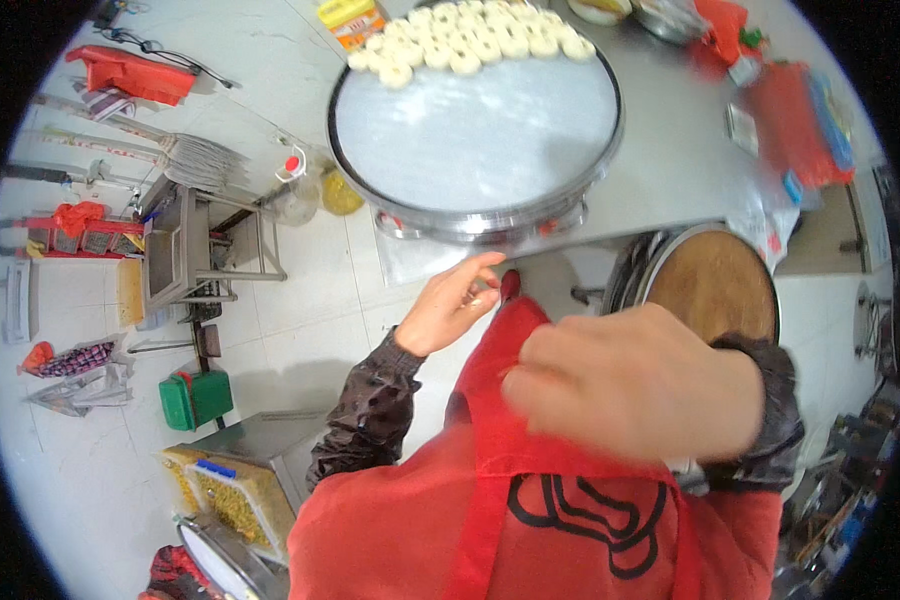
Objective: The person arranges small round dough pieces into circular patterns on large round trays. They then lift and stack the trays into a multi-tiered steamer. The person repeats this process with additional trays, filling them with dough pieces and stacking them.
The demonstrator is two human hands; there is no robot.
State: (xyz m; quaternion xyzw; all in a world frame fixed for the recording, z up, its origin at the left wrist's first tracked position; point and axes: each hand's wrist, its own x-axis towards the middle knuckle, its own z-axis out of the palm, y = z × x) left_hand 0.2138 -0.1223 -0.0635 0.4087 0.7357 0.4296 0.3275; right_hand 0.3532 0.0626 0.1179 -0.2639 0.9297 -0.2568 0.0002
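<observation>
My left hand [450, 304] hangs before the red apron [397, 525], its fingers apart and curved, with nothing seen in it. My right hand [630, 382] is blurred and raised in front of my chest, its back to the view and its fingers curled; its palm is hidden. Beyond both hands, a round metal steamer tray [487, 223] stands at the near edge of the steel table [667, 142]. Pale cloth [480, 142] lines it. Ring-shaped pieces of dough [465, 60] sit close together over its far part, while the near part of the cloth shows a few whitish patches.
Right of me is a round wooden board [712, 277] with a metal rim. Red plastic bags [795, 120] lie on the table's right side. On the left are a metal stand [172, 247], a mop [195, 157], a plastic jug [296, 195] and a green box [195, 400].
</observation>
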